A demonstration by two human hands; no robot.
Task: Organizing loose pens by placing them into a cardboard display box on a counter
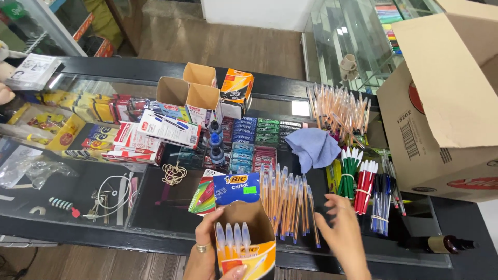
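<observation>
My left hand grips an open orange and white pen box near the counter's front edge, with several blue-capped pens standing inside it. My right hand hovers open just right of a row of loose orange pens with blue caps lying on the glass counter. Its fingers are spread and hold nothing.
Bundles of green, red and blue pens lie right of my hand. A blue cloth, a pile of clear pens, open small boxes and a large cardboard box stand farther back. A dark bottle lies at the right.
</observation>
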